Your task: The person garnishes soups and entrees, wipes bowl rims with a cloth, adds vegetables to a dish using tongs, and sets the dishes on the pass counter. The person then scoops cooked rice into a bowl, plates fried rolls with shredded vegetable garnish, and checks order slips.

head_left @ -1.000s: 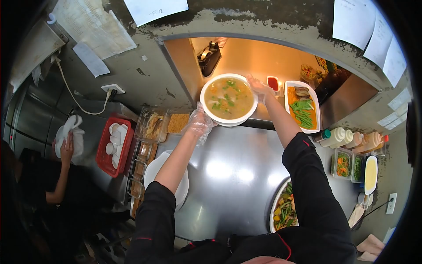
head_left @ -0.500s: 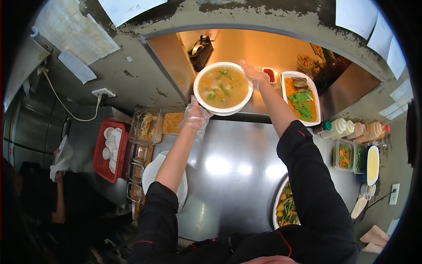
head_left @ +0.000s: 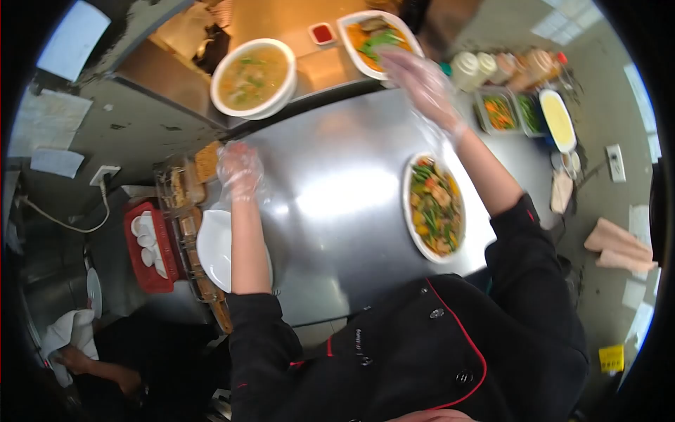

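A white bowl of soup with green herbs [head_left: 254,79] stands on the pass-through ledge at the upper left. Below it is my left hand [head_left: 240,169] in a clear plastic glove, apart from the bowl; its fingers are blurred and bunched, and I see nothing held. My right hand [head_left: 420,84], also gloved, reaches over the front edge of a white dish of orange curry with greens [head_left: 373,42]. Its fingers are stretched out; contact with the dish is unclear. Nearer me, an oval plate of stir-fried vegetables [head_left: 434,207] lies on the steel counter [head_left: 330,204].
White plates [head_left: 216,246] lie beside my left forearm. Further left are food containers [head_left: 179,184] and a red basket of white cups [head_left: 151,246]. Sauce bottles [head_left: 485,67] line the right wall. At lower left, another person's hand [head_left: 74,359] holds a white cloth.
Both hands have let go of the soup bowl, which now rests on the ledge. My left hand has drawn back; my right has moved over to the curry dish. The view has shifted.
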{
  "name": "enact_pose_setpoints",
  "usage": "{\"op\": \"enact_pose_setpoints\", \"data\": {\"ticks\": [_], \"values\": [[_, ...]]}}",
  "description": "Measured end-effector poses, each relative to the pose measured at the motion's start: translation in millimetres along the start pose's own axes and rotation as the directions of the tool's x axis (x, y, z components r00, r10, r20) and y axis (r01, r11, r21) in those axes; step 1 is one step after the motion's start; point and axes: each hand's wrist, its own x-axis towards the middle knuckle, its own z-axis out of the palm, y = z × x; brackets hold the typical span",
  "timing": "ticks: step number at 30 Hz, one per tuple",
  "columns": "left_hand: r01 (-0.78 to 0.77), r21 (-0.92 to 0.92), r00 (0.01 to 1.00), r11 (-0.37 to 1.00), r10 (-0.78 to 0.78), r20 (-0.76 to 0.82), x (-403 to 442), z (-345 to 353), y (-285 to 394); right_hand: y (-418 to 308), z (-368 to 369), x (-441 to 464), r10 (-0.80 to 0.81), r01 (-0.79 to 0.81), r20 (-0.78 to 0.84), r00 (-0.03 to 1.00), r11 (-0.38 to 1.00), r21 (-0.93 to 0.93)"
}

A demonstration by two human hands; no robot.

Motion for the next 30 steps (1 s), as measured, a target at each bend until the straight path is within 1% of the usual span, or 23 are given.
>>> {"op": "enact_pose_setpoints", "data": {"ticks": [1, 2, 3, 4, 5, 6, 7, 8, 9, 10, 11, 12, 14, 15, 17, 20, 21, 24, 27, 30], "values": [[-0.009, 0.026, 1.000, 1.000, 0.009, -0.018, -32, 14, -3, -9, -30, -41, 0.057, -0.063, -0.081, 0.995, 0.995, -0.078], [-0.027, 0.051, 0.999, 0.998, 0.029, -0.039, -68, 29, -11, 8, -57, -86, 0.246, -0.244, -0.126, 0.961, 0.969, 0.032], [-0.049, 0.078, 0.996, 0.996, 0.054, -0.064, -105, 34, -21, 8, -89, -130, 0.280, -0.288, -0.111, 0.954, 0.955, -0.067], [-0.030, 0.128, 1.000, 0.991, 0.030, -0.003, -140, 31, -33, 17, -112, -179, 0.426, -0.452, -0.172, 0.888, 0.877, -0.162], [-0.015, 0.178, 0.999, 0.984, 0.005, 0.054, -174, 23, -44, 31, -133, -228, 0.534, -0.569, -0.197, 0.822, 0.763, -0.306], [0.050, 0.141, 0.992, 0.989, -0.066, 0.110, -198, 0, -65, 44, -148, -282, 0.619, -0.646, -0.197, 0.760, 0.689, -0.328], [0.116, 0.108, 0.977, 0.987, -0.133, 0.168, -217, -21, -88, 72, -161, -346, 0.698, -0.672, -0.100, 0.709, 0.627, -0.393], [0.154, 0.150, 0.977, 0.977, -0.173, 0.126, -242, -23, -100, 53, -162, -378, 0.870, -0.829, 0.025, 0.493, 0.479, -0.289], [0.197, 0.194, 0.973, 0.961, -0.216, 0.082, -265, -24, -112, 52, -154, -415, 0.911, -0.903, 0.096, 0.400, 0.410, -0.129], [0.236, 0.201, 0.969, 0.951, -0.246, 0.030, -282, -26, -125, 43, -142, -438, 0.933, -0.951, 0.213, 0.289, 0.254, 0.177], [0.274, 0.207, 0.961, 0.939, -0.275, -0.023, -296, -30, -137, 13, -123, -433, 0.933, -0.909, 0.288, 0.217, 0.085, 0.409], [0.309, 0.210, 0.951, 0.928, -0.299, -0.078, -309, -32, -145, 12, -110, -445, 0.881, -0.868, 0.343, 0.326, 0.136, 0.477], [0.317, 0.188, 0.948, 0.930, -0.302, -0.101, -332, -28, -148, 5, -77, -444, 0.844, -0.780, 0.336, 0.418, 0.144, 0.609], [0.315, 0.173, 0.948, 0.933, -0.299, -0.112, -340, -27, -148, 5, -65, -440, 0.831, -0.759, 0.349, 0.433, 0.127, 0.638], [0.263, 0.213, 0.964, 0.941, -0.247, -0.102, -346, -38, -152, 10, -44, -431, 0.804, -0.712, 0.371, 0.464, 0.090, 0.696], [0.197, 0.240, 0.978, 0.951, -0.175, -0.109, -350, -55, -134, 23, -17, -426, 0.771, -0.521, 0.274, 0.575, 0.087, 0.849], [0.161, 0.236, 0.983, 0.958, -0.135, -0.122, -353, -60, -123, 26, -15, -420, 0.771, -0.515, 0.272, 0.576, 0.084, 0.853], [0.120, 0.253, 0.984, 0.960, -0.081, -0.159, -363, -75, -109, 21, -10, -416, 0.803, -0.493, 0.250, 0.541, 0.062, 0.868], [0.134, 0.233, 0.966, 0.963, -0.074, -0.249, -380, -82, -105, 20, -13, -417, 0.803, -0.455, 0.232, 0.549, 0.055, 0.889], [0.158, 0.210, 0.948, 0.965, -0.089, -0.306, -397, -90, -105, 31, -20, -420, 0.765, -0.482, 0.248, 0.594, 0.091, 0.871]]}}
